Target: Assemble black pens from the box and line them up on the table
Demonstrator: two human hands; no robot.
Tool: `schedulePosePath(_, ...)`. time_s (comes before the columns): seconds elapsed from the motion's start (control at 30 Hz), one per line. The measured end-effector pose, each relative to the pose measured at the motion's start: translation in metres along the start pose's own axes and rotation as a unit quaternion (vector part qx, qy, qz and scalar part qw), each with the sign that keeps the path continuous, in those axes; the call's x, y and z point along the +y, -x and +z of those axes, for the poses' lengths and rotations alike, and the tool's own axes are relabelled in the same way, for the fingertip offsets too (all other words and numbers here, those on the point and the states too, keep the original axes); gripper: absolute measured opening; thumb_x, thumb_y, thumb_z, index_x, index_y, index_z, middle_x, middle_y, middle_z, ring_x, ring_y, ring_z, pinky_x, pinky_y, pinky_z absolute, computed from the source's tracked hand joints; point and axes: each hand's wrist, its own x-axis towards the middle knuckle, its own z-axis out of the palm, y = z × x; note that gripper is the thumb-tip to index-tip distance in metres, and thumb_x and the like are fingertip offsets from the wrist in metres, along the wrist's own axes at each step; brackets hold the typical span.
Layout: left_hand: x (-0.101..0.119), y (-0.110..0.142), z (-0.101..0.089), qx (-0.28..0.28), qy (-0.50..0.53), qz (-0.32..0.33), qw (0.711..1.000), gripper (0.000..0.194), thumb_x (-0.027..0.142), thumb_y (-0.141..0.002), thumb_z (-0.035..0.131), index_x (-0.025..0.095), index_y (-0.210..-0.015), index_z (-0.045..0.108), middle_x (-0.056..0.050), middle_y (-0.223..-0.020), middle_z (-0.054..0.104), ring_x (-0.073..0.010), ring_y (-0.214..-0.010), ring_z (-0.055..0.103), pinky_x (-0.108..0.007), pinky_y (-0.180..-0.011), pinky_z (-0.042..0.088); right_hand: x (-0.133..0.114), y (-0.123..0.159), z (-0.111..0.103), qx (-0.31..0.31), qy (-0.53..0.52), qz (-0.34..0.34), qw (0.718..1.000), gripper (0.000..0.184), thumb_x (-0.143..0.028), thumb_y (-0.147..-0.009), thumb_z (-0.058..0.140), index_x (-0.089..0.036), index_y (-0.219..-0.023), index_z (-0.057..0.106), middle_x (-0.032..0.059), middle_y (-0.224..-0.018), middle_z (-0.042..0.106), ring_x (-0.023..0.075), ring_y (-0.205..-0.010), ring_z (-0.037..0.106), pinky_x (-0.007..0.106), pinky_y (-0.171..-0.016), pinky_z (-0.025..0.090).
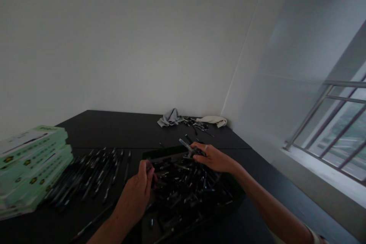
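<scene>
A dark box [150, 155] full of black pens [183, 183] sits on the table in front of me. My right hand [207, 156] is over the far part of the box, its fingers closed around several pens [185, 145] that stick out to the left. At the box's left side is my left hand [140, 183], with the fingers curled in; what they hold, if anything, is too dark to make out. Left of that hand, many black pens [94, 171] lie roughly side by side on the table. Another pen [93, 223] lies near my left forearm.
Pale green printed cartons [34, 167] are stacked at the left. At the back of the black table [114, 126] lie a grey cloth [170, 118], more loose pens [197, 125] and a cream cloth [214, 120]. A window with a metal railing [328, 122] is on the right.
</scene>
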Motion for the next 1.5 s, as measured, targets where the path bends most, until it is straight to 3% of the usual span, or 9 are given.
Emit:
schedulePosePath(0.33,0.001,0.000,0.000,-0.008,-0.006,-0.004,1.000,0.016,0.035,-0.095,0.022,0.024,-0.092,0.035,-0.001,-0.071,0.060,-0.0204,-0.062,0.062,-0.034,-0.062,0.044,-0.011,0.000,-0.012,0.020,-0.102,-0.032,0.994,0.019,-0.025,-0.088,0.049,-0.018,-0.104,0.056,-0.0011,-0.080,0.052,0.0128,-0.071,0.046,0.026,-0.068,0.036)
schedulePosePath(0.6,0.001,-0.001,0.000,-0.018,-0.010,-0.008,1.000,0.014,0.032,-0.094,0.022,0.025,-0.091,0.033,0.000,-0.072,0.060,-0.0195,-0.062,0.062,-0.033,-0.063,0.044,-0.024,-0.005,-0.006,0.009,-0.255,-0.029,0.966,0.018,-0.028,-0.085,0.055,-0.017,-0.098,0.060,-0.0005,-0.084,0.055,0.0128,-0.078,0.049,0.025,-0.073,0.037)
schedulePosePath(0.73,0.001,-0.001,0.000,-0.021,-0.019,-0.005,1.000,0.014,0.031,-0.095,0.021,0.025,-0.090,0.032,0.000,-0.072,0.060,-0.0191,-0.062,0.062,-0.033,-0.063,0.044,-0.027,-0.014,0.004,0.039,-0.357,0.049,0.932,0.021,-0.034,-0.082,0.058,-0.020,-0.097,0.058,-0.0032,-0.077,0.053,0.0089,-0.065,0.046,0.020,-0.059,0.036)
schedulePosePath(0.97,-0.001,-0.002,0.002,-0.016,-0.055,0.004,0.998,0.015,0.030,-0.095,0.020,0.024,-0.093,0.034,-0.002,-0.070,0.062,-0.0212,-0.061,0.064,-0.033,-0.061,0.046,-0.010,-0.031,0.029,0.061,-0.519,0.207,0.827,0.020,-0.037,-0.078,0.056,-0.018,-0.083,0.052,-0.0051,-0.061,0.051,0.0067,-0.043,0.044,0.019,-0.043,0.037)
schedulePosePath(1.07,-0.008,-0.003,0.003,-0.014,-0.084,0.024,0.996,0.017,0.030,-0.093,0.026,0.021,-0.099,0.039,-0.008,-0.082,0.065,-0.0258,-0.074,0.066,-0.041,-0.070,0.049,-0.003,-0.036,0.036,0.070,-0.559,0.249,0.788,0.019,-0.033,-0.082,0.050,-0.016,-0.075,0.050,-0.0049,-0.053,0.049,0.0071,-0.041,0.045,0.020,-0.043,0.040)
schedulePosePath(1.17,-0.007,-0.004,0.002,-0.020,-0.099,0.071,0.992,0.026,0.028,-0.091,0.036,0.018,-0.114,0.041,-0.015,-0.113,0.062,-0.0279,-0.106,0.058,-0.048,-0.092,0.044,-0.005,-0.037,0.038,0.091,-0.596,0.250,0.757,0.018,-0.031,-0.085,0.047,-0.015,-0.077,0.051,-0.0049,-0.055,0.051,0.0057,-0.040,0.045,0.019,-0.046,0.042)
schedulePosePath(1.23,0.001,-0.002,0.002,-0.032,-0.103,0.110,0.988,0.029,0.026,-0.090,0.039,0.020,-0.118,0.045,-0.012,-0.125,0.056,-0.0250,-0.119,0.049,-0.047,-0.102,0.036,-0.012,-0.036,0.039,0.102,-0.618,0.234,0.744,0.016,-0.030,-0.085,0.048,-0.016,-0.080,0.051,-0.0049,-0.058,0.053,0.0047,-0.041,0.044,0.019,-0.048,0.043)
schedulePosePath(1.33,0.019,0.005,0.006,-0.071,-0.107,0.139,0.982,0.027,0.031,-0.093,0.038,0.026,-0.114,0.055,-0.005,-0.127,0.056,-0.0222,-0.120,0.048,-0.044,-0.105,0.035,-0.025,-0.033,0.039,0.102,-0.636,0.209,0.736,0.016,-0.032,-0.084,0.051,-0.016,-0.081,0.052,-0.0058,-0.056,0.052,0.0054,-0.042,0.045,0.019,-0.048,0.044)
schedulePosePath(1.5,0.038,0.012,0.017,-0.125,-0.106,0.097,0.982,0.050,0.033,-0.088,0.049,0.012,-0.133,0.042,-0.016,-0.128,0.057,-0.0314,-0.118,0.051,-0.052,-0.102,0.036,-0.047,-0.033,0.043,0.085,-0.648,0.170,0.738,0.021,-0.036,-0.077,0.060,-0.018,-0.078,0.050,-0.0076,-0.053,0.046,0.0061,-0.043,0.044,0.019,-0.047,0.041)
